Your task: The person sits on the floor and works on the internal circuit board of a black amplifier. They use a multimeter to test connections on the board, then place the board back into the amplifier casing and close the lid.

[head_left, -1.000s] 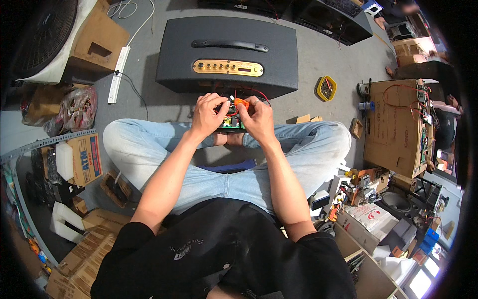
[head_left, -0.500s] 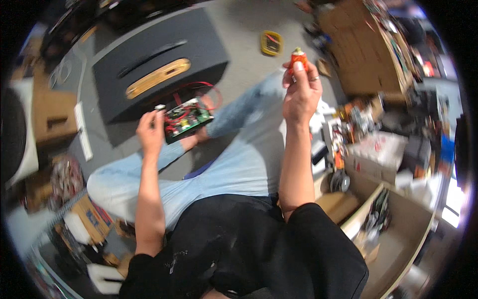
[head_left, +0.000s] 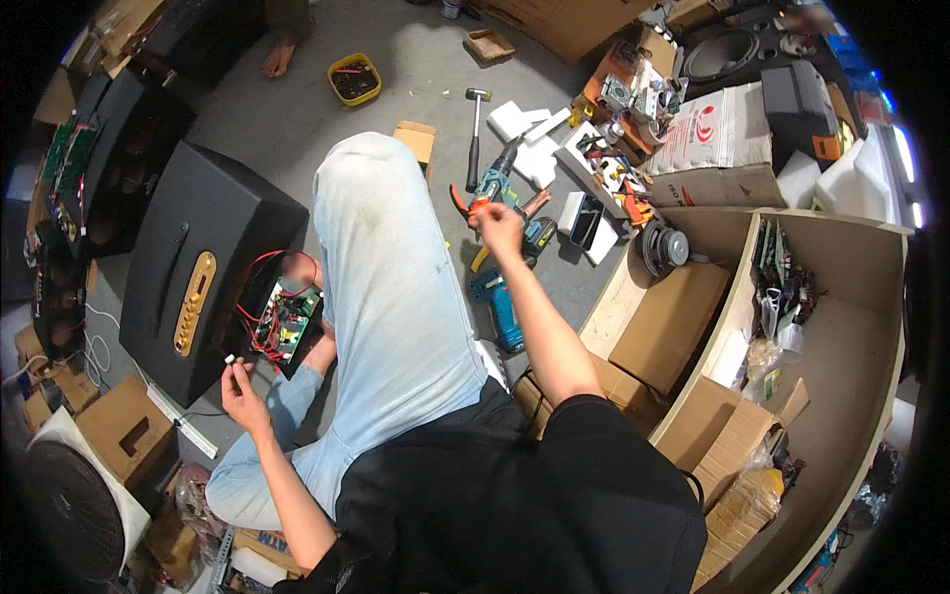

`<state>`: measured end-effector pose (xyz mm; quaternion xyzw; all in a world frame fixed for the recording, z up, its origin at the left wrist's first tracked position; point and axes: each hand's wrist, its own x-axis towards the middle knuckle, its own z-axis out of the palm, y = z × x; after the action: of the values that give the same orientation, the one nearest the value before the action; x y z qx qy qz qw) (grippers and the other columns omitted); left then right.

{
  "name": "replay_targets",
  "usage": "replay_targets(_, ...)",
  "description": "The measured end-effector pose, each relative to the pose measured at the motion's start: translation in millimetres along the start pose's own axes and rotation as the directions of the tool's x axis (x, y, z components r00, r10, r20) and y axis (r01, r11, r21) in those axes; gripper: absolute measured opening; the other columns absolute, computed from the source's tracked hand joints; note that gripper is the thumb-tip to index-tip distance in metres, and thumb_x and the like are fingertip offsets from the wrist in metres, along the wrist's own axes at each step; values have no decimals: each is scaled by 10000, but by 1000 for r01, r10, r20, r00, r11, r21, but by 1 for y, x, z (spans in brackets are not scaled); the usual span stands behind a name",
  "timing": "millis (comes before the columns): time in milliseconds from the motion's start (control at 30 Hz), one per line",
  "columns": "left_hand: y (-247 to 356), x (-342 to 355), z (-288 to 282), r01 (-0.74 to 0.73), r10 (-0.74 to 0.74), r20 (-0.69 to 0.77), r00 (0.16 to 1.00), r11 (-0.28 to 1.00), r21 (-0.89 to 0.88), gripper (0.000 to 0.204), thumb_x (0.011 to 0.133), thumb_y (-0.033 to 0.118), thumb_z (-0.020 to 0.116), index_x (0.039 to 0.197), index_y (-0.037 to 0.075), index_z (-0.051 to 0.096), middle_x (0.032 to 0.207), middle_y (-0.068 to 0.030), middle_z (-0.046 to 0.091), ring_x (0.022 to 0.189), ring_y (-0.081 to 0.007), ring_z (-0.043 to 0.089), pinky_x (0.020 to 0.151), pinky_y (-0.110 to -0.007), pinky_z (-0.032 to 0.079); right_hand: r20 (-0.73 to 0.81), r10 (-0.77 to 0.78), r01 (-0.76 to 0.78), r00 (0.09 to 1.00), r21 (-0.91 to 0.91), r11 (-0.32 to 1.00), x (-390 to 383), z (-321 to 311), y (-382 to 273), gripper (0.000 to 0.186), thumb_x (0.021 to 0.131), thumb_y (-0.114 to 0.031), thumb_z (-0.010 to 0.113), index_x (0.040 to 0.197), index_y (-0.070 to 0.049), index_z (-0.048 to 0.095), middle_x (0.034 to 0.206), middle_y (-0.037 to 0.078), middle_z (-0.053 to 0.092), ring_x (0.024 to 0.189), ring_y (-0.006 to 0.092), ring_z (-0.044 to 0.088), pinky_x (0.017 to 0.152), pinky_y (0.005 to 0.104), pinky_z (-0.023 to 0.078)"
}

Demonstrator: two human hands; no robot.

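Note:
My left hand (head_left: 245,401) is closed, its fingertips pinching a small white piece (head_left: 230,359) whose kind I cannot make out. Just beyond it lies a green circuit board (head_left: 285,327) with red wires, beside a black speaker cabinet (head_left: 223,213) with a gold control panel (head_left: 195,302). My right hand (head_left: 503,233) is closed at the fingertips around a small orange bottle (head_left: 479,206), mostly hidden by the fingers. The hand is over the tools on the floor, close to a teal cordless drill (head_left: 495,183) and red-handled pliers (head_left: 535,204).
A hammer (head_left: 475,139) and white foam pieces (head_left: 534,158) lie farther out. A yellow tub (head_left: 353,79) stands on the grey floor. To the right is a wooden cabinet shell (head_left: 841,327) holding cardboard and boards. My bent jeans-clad leg (head_left: 386,287) rises between my hands.
The view has turned toward the right. My right hand, held up with the orange bottle before, is now among the floor tools. My left hand still pinches the white piece near the circuit board.

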<state>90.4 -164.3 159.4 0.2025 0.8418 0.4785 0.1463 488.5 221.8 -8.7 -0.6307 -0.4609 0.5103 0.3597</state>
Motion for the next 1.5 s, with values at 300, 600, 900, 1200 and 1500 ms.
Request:
replay_targets(300,14,-23,3,-170,210,-117,971,942,289,256,1048,172,640,1181,-40,696,1093,-99,642,1033,-174,638,909,-306,512,-108,74,-100,991,-267,959,16,86,105,155,885,-60,726,1026,3,735,860,95,766,724,162,726,662,329,575)
replay_targets(600,33,-30,9,-99,125,-177,976,984,148,203,1029,123,628,1164,27,745,1090,-86,705,988,-178,655,864,-301,532,-211,-183,90,960,-387,918,-1,88,84,241,912,-168,686,1072,11,709,964,225,730,932,383,708,862,459,549)
replay_targets(900,47,-12,11,-115,112,-55,992,993,-39,176,935,0,707,1102,2,763,1044,-93,702,939,-158,664,818,-280,526,175,-614,569,770,247,784,-94,103,-288,179,1024,-93,644,1170,-8,702,997,48,716,881,94,650,804,241,527)
replay_targets(1200,28,6,-16,-36,26,68,997,988,153,221,944,167,714,1098,9,733,983,-123,749,873,-252,721,771,-348,548,977,-50,909,-210,214,359,-197,296,-300,186,947,-94,685,1109,-23,741,1039,145,759,893,300,736,785,376,570)
replay_targets(1500,8,5,-22,-107,108,-31,994,993,54,170,951,76,662,1089,14,739,970,-136,714,912,-334,701,793,-401,543,993,-104,596,-56,117,794,-223,346,-224,196,990,-96,649,1143,-10,737,928,114,779,838,151,742,757,302,571)
